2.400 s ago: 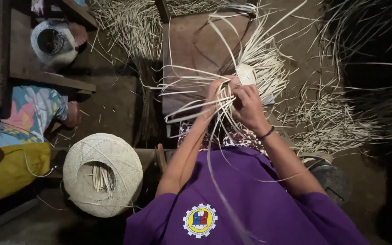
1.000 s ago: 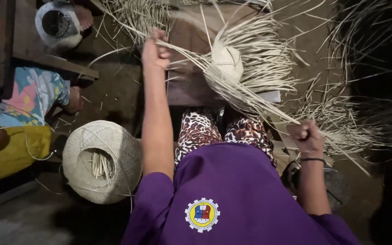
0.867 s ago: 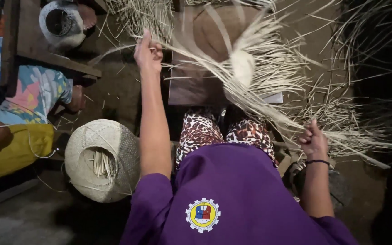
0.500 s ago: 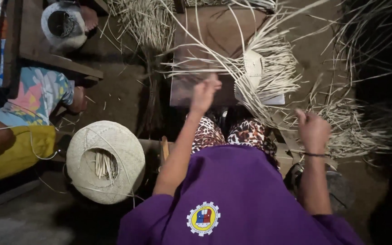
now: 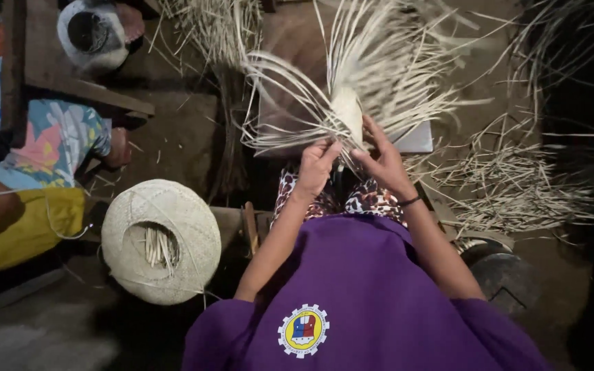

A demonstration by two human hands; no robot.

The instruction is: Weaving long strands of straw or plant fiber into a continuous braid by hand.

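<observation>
left hand (image 5: 316, 167) | pinches straw strands (image 5: 290, 127) at 10 o'clock | right hand (image 5: 381, 159) grips woven piece (image 5: 347, 115) | keep tension even

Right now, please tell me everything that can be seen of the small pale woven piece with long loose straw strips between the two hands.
The small pale woven piece looks plaited from flat straw-coloured strips. Its woven core stands rounded above a brown wooden board. Long unwoven strips fan out upward and to both sides. The left hand and the right hand pinch strips at its lower edge.
</observation>
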